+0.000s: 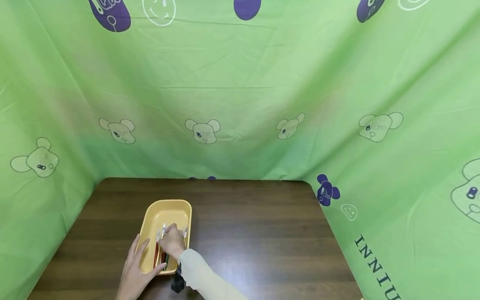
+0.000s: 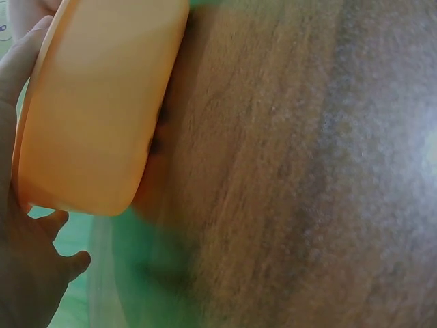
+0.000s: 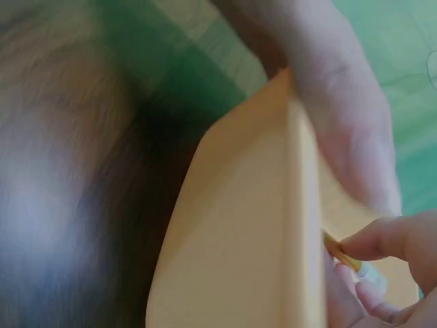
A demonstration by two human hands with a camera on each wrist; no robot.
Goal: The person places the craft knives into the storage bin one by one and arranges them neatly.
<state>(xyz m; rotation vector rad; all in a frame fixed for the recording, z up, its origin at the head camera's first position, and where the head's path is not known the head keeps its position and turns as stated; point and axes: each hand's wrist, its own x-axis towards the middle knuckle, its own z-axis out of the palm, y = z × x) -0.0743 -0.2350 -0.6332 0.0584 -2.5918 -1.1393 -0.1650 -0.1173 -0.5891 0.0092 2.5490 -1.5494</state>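
A yellow tray [image 1: 171, 204] stands on the table, with several slim sticks [image 1: 156, 253] in red, gold and green lying in its near part, their tips whitish. My left hand [image 1: 132, 273] spans the tray's near left corner, thumb along the near rim and straight fingers at the left side. Inside the tray, my right hand [image 1: 173, 241] pinches a slim golden stick [image 3: 343, 253] with a translucent whitish tip. The left thumb [image 3: 348, 130] shows large and blurred in the right wrist view. In the left wrist view, the tray's outer wall [image 2: 102, 109] hides its contents.
A dark wood table [image 1: 262, 233] extends right of and behind the tray. Green printed cloth [image 1: 240, 91] hangs behind the table and along both sides. A black wrist camera [image 1: 178, 284] sits under the right wrist, close to the tray's near right corner.
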